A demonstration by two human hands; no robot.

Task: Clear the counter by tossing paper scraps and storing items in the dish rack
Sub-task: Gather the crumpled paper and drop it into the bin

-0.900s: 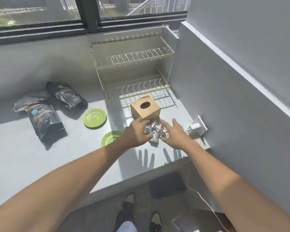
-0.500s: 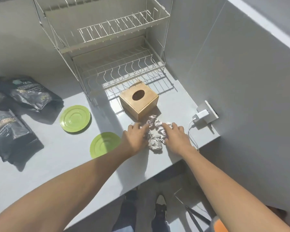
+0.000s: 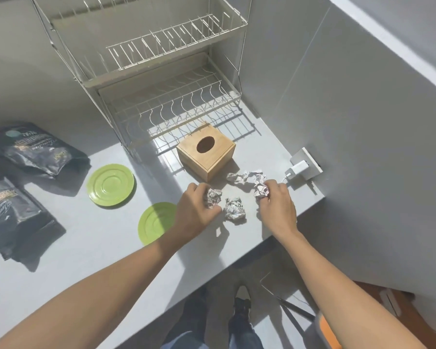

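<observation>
Head view: hands (image 3: 195, 210) (image 3: 277, 206) partly hide two paper scraps (image 3: 214, 196) (image 3: 260, 189)

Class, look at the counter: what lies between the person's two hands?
In the head view, one crumpled paper ball lies on the counter between the left hand and the right hand.
</observation>
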